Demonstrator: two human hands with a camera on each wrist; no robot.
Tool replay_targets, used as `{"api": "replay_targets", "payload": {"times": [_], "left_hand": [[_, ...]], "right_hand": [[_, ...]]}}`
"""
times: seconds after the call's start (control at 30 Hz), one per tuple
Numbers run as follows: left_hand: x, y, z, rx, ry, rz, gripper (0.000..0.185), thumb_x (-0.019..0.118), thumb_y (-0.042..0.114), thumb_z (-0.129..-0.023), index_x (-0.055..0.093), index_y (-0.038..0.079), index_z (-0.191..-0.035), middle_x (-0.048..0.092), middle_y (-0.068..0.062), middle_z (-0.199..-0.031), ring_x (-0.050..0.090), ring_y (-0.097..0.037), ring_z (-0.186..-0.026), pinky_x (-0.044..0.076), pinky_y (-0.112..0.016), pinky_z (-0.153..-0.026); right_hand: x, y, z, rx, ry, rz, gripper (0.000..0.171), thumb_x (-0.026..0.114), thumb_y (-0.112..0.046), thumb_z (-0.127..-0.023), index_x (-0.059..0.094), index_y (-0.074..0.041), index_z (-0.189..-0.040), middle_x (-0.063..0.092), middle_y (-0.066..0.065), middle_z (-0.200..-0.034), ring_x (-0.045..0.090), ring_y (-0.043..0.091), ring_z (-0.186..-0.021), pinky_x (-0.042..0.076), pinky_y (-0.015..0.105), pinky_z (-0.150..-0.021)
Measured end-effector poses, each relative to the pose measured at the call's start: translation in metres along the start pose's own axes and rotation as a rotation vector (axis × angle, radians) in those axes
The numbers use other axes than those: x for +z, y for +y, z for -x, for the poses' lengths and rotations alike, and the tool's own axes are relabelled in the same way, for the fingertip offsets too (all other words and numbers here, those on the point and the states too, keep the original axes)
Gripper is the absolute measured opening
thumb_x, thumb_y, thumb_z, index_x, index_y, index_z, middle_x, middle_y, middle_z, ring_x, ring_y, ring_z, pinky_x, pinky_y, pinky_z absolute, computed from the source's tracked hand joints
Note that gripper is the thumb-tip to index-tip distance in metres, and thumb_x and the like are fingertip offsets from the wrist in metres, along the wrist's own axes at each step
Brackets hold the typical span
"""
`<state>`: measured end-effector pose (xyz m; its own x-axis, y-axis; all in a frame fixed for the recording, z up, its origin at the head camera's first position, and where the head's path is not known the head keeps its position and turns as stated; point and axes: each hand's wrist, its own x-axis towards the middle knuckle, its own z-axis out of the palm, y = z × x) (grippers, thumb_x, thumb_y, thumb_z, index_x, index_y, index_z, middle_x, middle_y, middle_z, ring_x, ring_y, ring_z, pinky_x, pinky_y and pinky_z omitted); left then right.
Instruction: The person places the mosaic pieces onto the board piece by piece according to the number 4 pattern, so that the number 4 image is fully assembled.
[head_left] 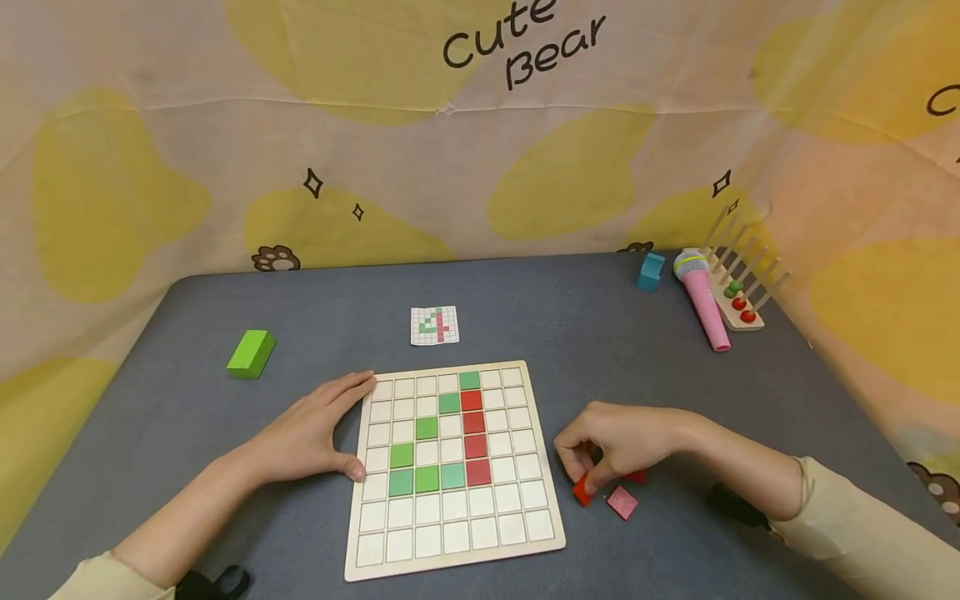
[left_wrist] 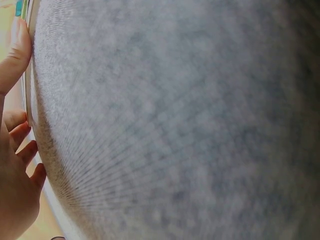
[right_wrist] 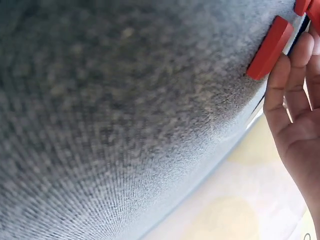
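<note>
A wooden grid board (head_left: 517, 533) lies on the grey table, with green tiles (head_left: 427, 428) in a diagonal and bottom row and a column of red tiles (head_left: 474, 433). My left hand (head_left: 341, 429) rests flat against the board's left edge, fingers straight and thumb at the rim; the left wrist view shows its fingers (left_wrist: 19, 47) touching the board edge (left_wrist: 28, 95). My right hand (head_left: 587, 482), right of the board, pinches a red tile (head_left: 581, 491), tilted up off the table (right_wrist: 269, 49). A pink tile (head_left: 622, 502) and another red tile (head_left: 637, 477) lie beside it.
A small pattern card (head_left: 434, 325) lies behind the board. A green block (head_left: 251, 352) sits at the left, and a blue block (head_left: 650, 271), a pink toy microphone (head_left: 707, 307) and a wooden peg rack (head_left: 741, 302) with beads stand at the back right. A printed cloth backdrop surrounds the table.
</note>
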<state>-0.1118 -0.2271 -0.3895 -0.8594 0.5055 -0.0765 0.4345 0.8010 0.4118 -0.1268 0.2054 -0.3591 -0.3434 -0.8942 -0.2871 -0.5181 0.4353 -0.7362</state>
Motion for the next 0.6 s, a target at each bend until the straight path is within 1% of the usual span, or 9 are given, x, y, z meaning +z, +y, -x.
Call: {"api": "replay_targets", "payload": {"times": [0.17, 0.33, 0.47, 0.6], "left_hand": [[0.000, 0.000, 0.001, -0.003, 0.002, -0.002, 0.122, 0.075, 0.074, -0.060, 0.034, 0.009, -0.154, 0.032, -0.011, -0.161, 0.032, -0.042, -0.146, 0.034, -0.066, -0.106], [0.000, 0.000, 0.001, -0.003, 0.004, -0.001, 0.122, 0.076, 0.074, -0.059, 0.034, 0.009, -0.154, 0.033, -0.011, -0.160, 0.032, -0.042, -0.145, 0.035, -0.066, -0.106], [0.000, -0.001, 0.000, 0.001, 0.003, -0.006, 0.122, 0.075, 0.074, -0.060, 0.034, 0.009, -0.154, 0.032, -0.011, -0.161, 0.032, -0.041, -0.145, 0.035, -0.066, -0.107], [0.000, -0.001, 0.000, 0.002, 0.002, -0.009, 0.122, 0.075, 0.074, -0.060, 0.034, 0.009, -0.154, 0.032, -0.011, -0.161, 0.032, -0.041, -0.146, 0.035, -0.066, -0.107]], "right_hand": [[-0.004, -0.002, -0.004, -0.059, 0.019, 0.014, 0.015, 0.075, -0.011, -0.085, 0.069, -0.023, -0.092, 0.065, -0.010, -0.079, 0.054, -0.009, -0.070, 0.053, 0.017, -0.064], [-0.007, -0.005, -0.008, -0.098, 0.048, -0.002, 0.014, 0.073, -0.011, -0.086, 0.071, -0.020, -0.097, 0.067, -0.008, -0.082, 0.052, -0.008, -0.073, 0.053, 0.018, -0.065], [-0.007, -0.009, -0.011, -0.091, 0.087, -0.031, 0.016, 0.073, -0.011, -0.086, 0.072, -0.022, -0.098, 0.066, -0.008, -0.081, 0.052, -0.006, -0.071, 0.051, 0.017, -0.064], [-0.004, -0.016, -0.018, -0.059, 0.142, -0.055, 0.016, 0.074, -0.012, -0.086, 0.071, -0.025, -0.096, 0.064, -0.010, -0.079, 0.053, -0.005, -0.070, 0.050, 0.017, -0.063]]}}
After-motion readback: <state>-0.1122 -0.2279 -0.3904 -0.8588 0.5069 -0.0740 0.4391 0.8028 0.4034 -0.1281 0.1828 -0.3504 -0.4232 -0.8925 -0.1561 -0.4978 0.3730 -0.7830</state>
